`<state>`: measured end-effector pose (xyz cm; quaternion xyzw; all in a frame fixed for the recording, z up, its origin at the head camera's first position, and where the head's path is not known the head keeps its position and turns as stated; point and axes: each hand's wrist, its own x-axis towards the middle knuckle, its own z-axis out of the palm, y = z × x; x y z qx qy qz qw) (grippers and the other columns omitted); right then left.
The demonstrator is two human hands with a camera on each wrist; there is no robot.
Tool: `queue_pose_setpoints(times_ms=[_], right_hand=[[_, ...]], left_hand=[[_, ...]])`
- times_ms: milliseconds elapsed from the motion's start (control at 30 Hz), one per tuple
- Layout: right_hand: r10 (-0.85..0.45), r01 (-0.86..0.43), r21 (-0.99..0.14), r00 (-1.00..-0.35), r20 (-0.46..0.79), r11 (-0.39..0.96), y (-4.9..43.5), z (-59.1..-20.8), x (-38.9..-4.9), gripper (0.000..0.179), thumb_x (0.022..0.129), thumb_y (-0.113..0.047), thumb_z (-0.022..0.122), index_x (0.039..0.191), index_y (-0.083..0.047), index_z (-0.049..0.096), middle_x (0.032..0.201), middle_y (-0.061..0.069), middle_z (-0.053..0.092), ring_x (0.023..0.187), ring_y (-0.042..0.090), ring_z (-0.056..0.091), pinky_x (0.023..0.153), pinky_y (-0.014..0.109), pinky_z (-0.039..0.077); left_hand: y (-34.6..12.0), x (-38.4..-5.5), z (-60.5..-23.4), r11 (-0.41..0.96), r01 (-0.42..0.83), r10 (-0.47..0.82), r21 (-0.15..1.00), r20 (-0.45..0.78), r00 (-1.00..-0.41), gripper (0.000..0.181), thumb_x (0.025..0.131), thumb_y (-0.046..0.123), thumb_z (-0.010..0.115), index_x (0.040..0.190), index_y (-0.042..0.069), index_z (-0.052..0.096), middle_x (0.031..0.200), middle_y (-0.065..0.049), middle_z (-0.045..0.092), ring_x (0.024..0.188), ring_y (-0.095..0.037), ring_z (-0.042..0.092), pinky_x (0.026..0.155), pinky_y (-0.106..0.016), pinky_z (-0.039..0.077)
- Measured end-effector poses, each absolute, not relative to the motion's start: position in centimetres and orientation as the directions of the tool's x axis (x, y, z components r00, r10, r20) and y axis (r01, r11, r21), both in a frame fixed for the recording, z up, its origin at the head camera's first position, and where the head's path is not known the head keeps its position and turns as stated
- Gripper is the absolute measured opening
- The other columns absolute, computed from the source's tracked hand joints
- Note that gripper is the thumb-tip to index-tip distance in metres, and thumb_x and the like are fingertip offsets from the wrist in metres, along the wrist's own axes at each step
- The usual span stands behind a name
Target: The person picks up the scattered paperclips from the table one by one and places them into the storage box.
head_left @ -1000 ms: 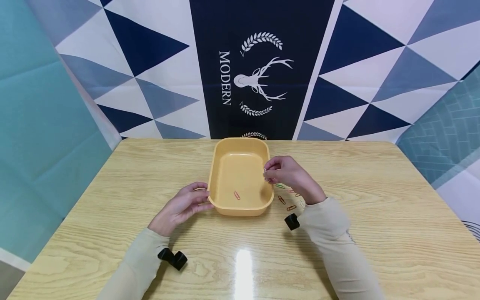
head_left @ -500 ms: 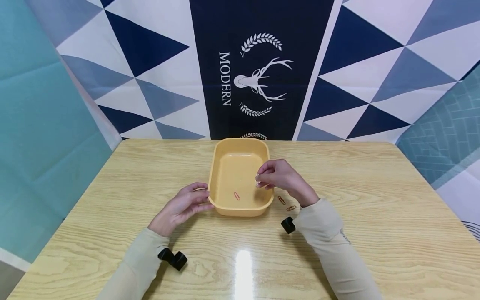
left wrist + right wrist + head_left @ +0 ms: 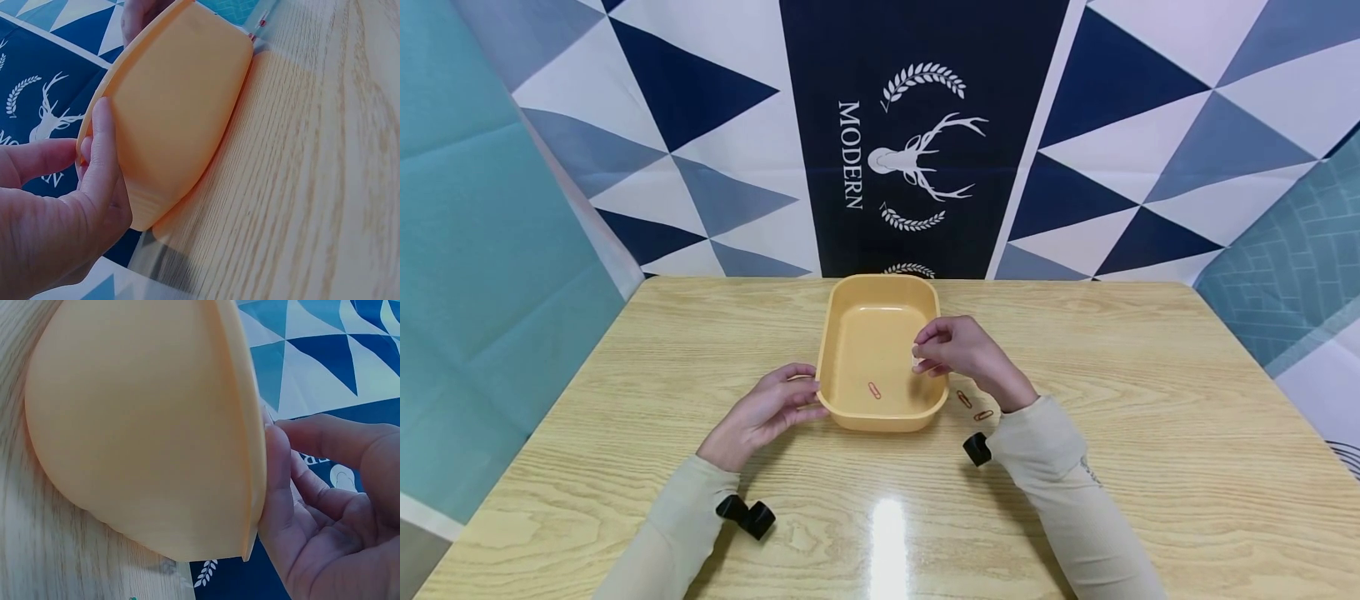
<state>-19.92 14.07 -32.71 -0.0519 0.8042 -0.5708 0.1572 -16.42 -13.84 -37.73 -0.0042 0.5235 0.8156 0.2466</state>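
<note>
Currently, a bare right hand point(image 3: 966, 354) is hovering over the right-hand part of a pale-orange, smooth, rounded rectangular tray point(image 3: 865, 342), its thumb and finger pinching a small whitish paperclip-like piece point(image 3: 915, 357). The piece is sitting at the very fingertips, above the tray floor and inside the line of the right rim; its exact shape is being hidden by the fingers. Right wrist view: the pinch is showing just beside the tray's rim; cannot tell whether a finger is touching it.

A bare left hand point(image 3: 771, 408) is gripping the tray's left edge near the near corner, the rim being caught between its digits, one finger lying along the outer wall in the left wrist view.

A pinkish-red wire paperclip point(image 3: 874, 390) is lying on the tray floor toward the near end, between the two hands, nearer the viewer than the pinched piece and to its left. Two brownish-orange wire paperclips point(image 3: 973, 407) are resting outside, just beside the tray's near right corner, below the right wrist and apart from the fingers.

Everything is standing on a light wood-grain tabletop point(image 3: 1187, 400). Behind it, a blue, white and black patterned cloth point(image 3: 722, 167) is hanging, its dark panel carrying a white deer head.
</note>
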Motion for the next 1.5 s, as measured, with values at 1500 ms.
queue_pose_setpoints(times_ms=[1500], right_hand=[[-0.313, -0.025, -0.909, -0.942, -0.117, 0.415, 14.41, -32.74, -19.52, 0.026, 0.094, -0.005, 0.058, 0.115, 0.01, 0.06, 0.104, 0.025, 0.062, 0.083, 0.028, 0.064, 0.075, 0.034, 0.059]], left_hand=[[-13.81, -16.33, -37.72, -0.322, -0.401, 0.399, 0.857, -0.261, -0.879, 0.021, 0.096, -0.01, 0.044, 0.116, -0.006, 0.038, 0.098, -0.015, 0.057, 0.085, -0.02, 0.063, 0.078, -0.031, 0.059]])
